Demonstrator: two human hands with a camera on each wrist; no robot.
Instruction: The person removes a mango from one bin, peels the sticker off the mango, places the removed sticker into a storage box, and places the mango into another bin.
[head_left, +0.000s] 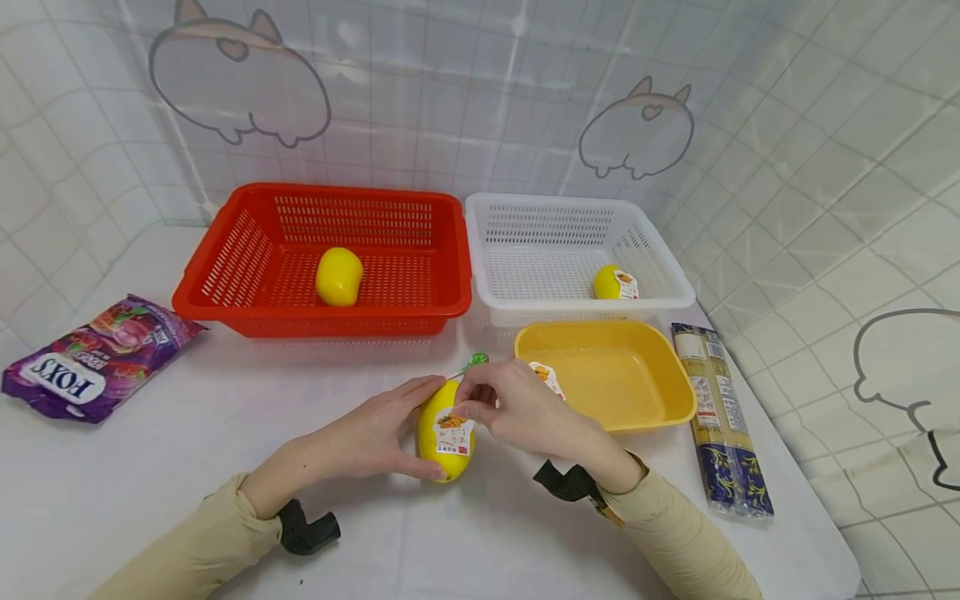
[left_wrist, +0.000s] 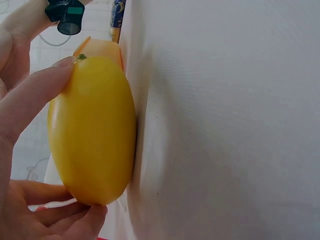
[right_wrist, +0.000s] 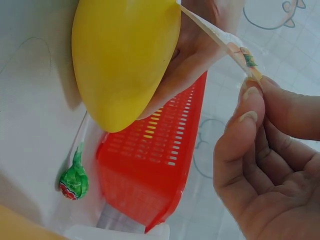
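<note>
A yellow mango (head_left: 427, 433) lies on the white table, with a printed label (head_left: 452, 440) on its upper side. My left hand (head_left: 367, 429) grips it end to end, the thumb at the stem end and the fingertips at the other end, as the left wrist view shows. The right hand (head_left: 517, 408) pinches the label's edge between thumb and forefinger. In the right wrist view the label (right_wrist: 227, 42) stands out from the mango (right_wrist: 122, 60), lifted along most of its length and joined at one end. A green-wrapped lollipop (right_wrist: 75, 182) lies just beyond the mango.
Behind stand a red basket (head_left: 360, 325) holding a mango (head_left: 339, 277) and a white basket (head_left: 585, 310) holding a labelled mango (head_left: 606, 283). A yellow tub (head_left: 615, 383), with another label (head_left: 546, 377) at its side, is right of my hands. Noodle packs (head_left: 720, 417) and a purple bag (head_left: 97, 358) flank the table.
</note>
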